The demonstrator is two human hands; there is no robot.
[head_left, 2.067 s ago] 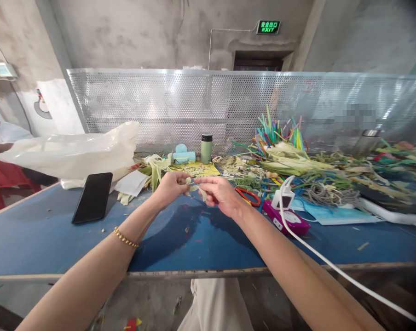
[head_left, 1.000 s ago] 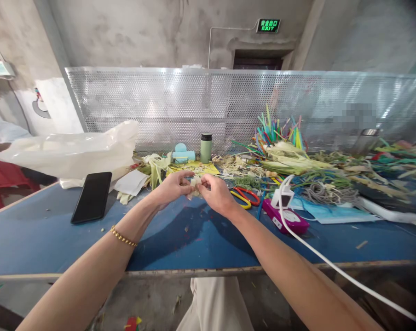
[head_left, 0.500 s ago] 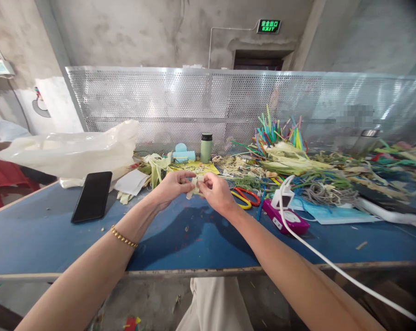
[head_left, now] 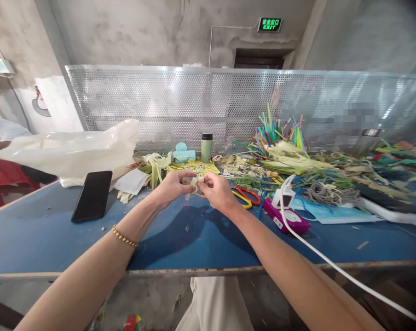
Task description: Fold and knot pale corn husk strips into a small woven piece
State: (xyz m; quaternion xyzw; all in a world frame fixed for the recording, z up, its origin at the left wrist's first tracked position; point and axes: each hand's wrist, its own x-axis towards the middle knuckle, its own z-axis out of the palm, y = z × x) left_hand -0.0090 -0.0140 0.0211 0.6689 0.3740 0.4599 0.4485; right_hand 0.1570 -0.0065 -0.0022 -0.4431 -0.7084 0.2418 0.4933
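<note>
Between my hands is a small pale strip of corn husk [head_left: 195,182], bent or folded, with a loose end hanging down. My left hand [head_left: 175,187] pinches it from the left with thumb and fingers. From the right, my right hand [head_left: 215,189] pinches the same piece at its other side. Both hands hover over the front middle of the blue table [head_left: 180,248]. Parts of the strip are hidden behind the fingertips. Right of my right hand lie scissors with red and yellow handles [head_left: 246,196]. More corn husks [head_left: 157,168] lie behind my left hand.
A black phone [head_left: 92,196] and a white plastic bag [head_left: 70,147] lie left. A green bottle [head_left: 206,148] stands behind my hands. At right are a purple power strip [head_left: 287,217] with a white cable, a blue face mask [head_left: 342,212], grey cord [head_left: 328,195] and colourful pipe cleaners [head_left: 277,131].
My right hand's fingers, stretched out earlier, have curled into a pinch on the husk strip. The hands have come closer together. In the last half second they have barely moved.
</note>
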